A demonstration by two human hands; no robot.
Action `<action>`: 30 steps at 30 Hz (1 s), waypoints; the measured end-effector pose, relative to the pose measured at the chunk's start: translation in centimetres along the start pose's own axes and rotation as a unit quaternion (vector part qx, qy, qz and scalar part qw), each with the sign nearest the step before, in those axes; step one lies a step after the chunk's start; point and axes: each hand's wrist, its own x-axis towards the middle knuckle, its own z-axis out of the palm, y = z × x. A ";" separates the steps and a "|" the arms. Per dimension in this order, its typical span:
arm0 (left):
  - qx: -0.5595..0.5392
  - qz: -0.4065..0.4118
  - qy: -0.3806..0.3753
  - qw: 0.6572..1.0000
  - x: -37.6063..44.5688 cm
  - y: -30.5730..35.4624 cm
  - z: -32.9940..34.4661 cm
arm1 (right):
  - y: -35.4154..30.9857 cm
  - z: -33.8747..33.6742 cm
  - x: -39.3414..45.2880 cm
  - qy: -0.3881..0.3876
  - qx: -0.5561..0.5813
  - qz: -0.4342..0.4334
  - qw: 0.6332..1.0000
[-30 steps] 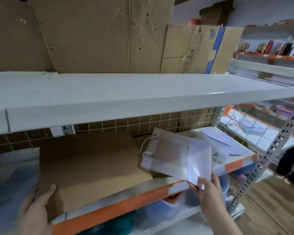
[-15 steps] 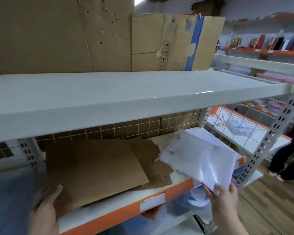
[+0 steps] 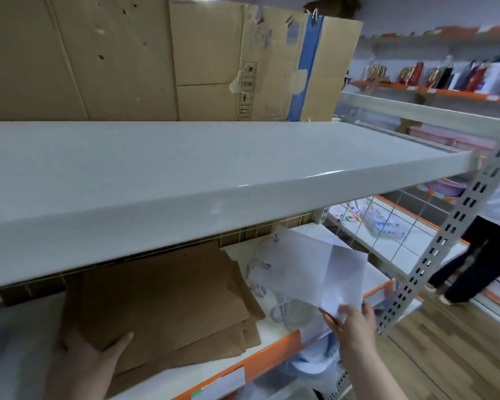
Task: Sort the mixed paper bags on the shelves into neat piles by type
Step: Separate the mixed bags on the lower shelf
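pinching the near corner of a white paper bag point(image 3: 315, 267) with the right hand point(image 3: 354, 321), thumb and fingers closed on the paper, bag lifted off the lower shelf point(image 3: 274, 332) and tilted up toward its right end, just above the orange front edge. white cord handles on the bag's far-left side, more white cord and what looks like another pale bag lying on the shelf right under it, too blurry to be sure. resting the left hand point(image 3: 84, 362) on the near-left corner of a stack of brown paper bags point(image 3: 162, 301), thumb lying flat across the top sheet, rest of the fingers hidden under or behind the stack so can't tell if actually gripping or just pressing down. brown stack flat on the left half of the lower shelf, a few sheets fanned out at the right and near edges, close beside the white bag but not clearly touching it. wide white upper shelf point(image 3: 214, 174) running across the middle of the view, flattened cardboard boxes point(image 3: 185, 59) standing upright along its back edge. wire grid along the back of the lower shelf. perforated metal upright point(image 3: 451, 235) at the right end of the unit. off to the right, wooden floor point(image 3: 459, 350) and another person's dark trousers point(image 3: 471, 258), plus more shelving with blurry coloured goods further back.
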 end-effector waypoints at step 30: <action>0.346 0.151 -0.044 0.925 -10.2 7.0 8.0 | -1.3 0.4 18.3 -0.212 -0.709 -0.263 0.618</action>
